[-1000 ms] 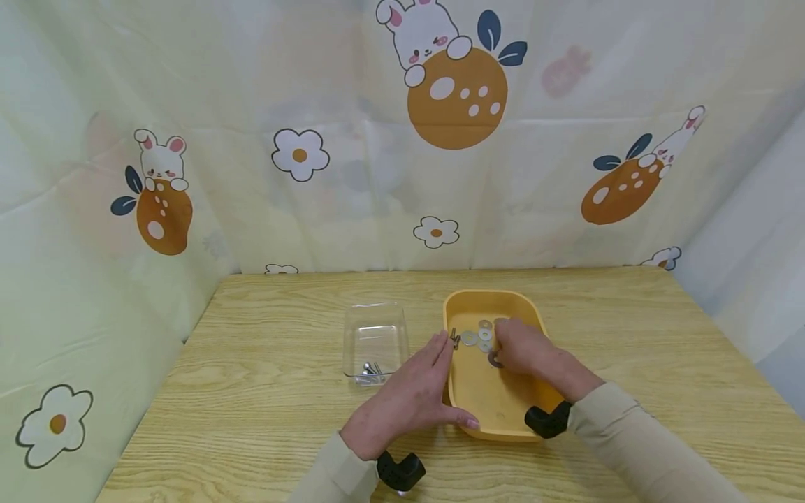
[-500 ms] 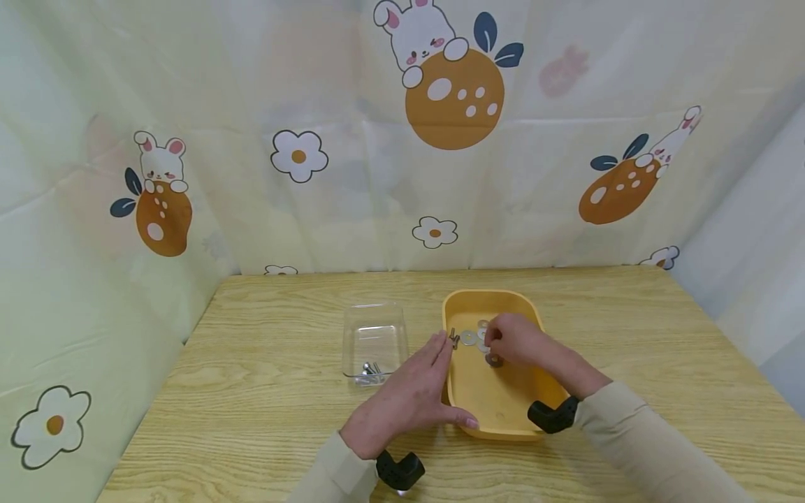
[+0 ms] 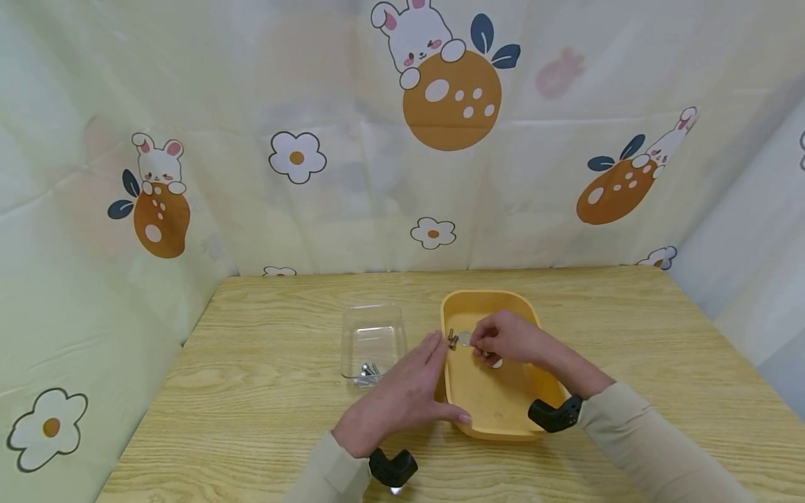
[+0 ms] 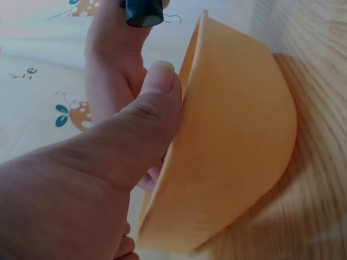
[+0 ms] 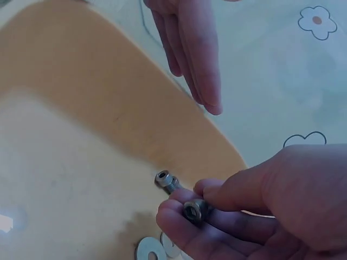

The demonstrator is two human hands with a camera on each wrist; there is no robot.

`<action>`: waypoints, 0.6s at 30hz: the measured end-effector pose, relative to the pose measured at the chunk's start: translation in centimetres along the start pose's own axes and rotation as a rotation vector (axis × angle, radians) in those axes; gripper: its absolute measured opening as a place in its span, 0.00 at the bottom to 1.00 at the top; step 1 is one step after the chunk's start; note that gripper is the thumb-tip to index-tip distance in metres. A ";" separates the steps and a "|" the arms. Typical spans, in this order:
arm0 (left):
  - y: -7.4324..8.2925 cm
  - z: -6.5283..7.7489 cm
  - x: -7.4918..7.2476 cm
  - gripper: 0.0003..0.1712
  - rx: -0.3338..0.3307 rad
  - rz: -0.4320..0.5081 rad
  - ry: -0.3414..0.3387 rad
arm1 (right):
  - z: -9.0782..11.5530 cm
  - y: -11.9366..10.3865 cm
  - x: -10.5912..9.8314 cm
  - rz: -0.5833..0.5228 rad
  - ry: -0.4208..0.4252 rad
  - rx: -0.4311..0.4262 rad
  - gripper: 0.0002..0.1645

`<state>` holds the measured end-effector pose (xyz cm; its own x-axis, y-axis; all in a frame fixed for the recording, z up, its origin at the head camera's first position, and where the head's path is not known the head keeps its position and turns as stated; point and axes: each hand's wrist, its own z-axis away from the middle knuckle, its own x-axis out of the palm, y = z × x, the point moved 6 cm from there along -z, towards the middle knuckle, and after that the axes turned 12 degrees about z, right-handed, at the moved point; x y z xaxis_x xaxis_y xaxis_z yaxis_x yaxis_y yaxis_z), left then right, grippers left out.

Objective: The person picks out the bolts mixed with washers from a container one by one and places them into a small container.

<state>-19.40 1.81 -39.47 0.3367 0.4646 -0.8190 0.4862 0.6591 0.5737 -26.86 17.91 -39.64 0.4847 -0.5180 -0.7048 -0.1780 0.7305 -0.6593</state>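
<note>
Right hand [image 3: 506, 339]: its fingers were curled in, with the thumb and fingertips pinching a screw [image 5: 194, 211].
Pinched screw: it was held up inside the tray [image 3: 497, 402].
Left hand [image 3: 402, 391]: its fingers were straight and close together along the tray's left rim; its thumb touched the rim nearer the person.
In the tray: loose screws [image 3: 452, 340] lay by the left wall, with flat washers [image 5: 149, 249] near them.
Clear box [image 3: 371, 328]: it stood left of the tray on the tabletop [image 3: 270, 335], with more screws [image 3: 367, 371] inside.
Right wrist view: it showed the hole in the pinched screw's head, too small to see from the head.
Left wrist view: it showed the tray's outside wall, but the pinched screw was hidden.
</note>
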 end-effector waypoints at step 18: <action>-1.6 1.0 -2.0 0.70 -0.094 0.038 0.044 | 0.0 -1.7 -0.1 -0.100 -0.026 -0.049 0.10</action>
<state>-20.05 -0.79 -38.80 0.3166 0.5142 -0.7971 0.3957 0.6921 0.6036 -26.54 16.69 -38.43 0.5244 -0.5750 -0.6280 -0.1688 0.6527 -0.7386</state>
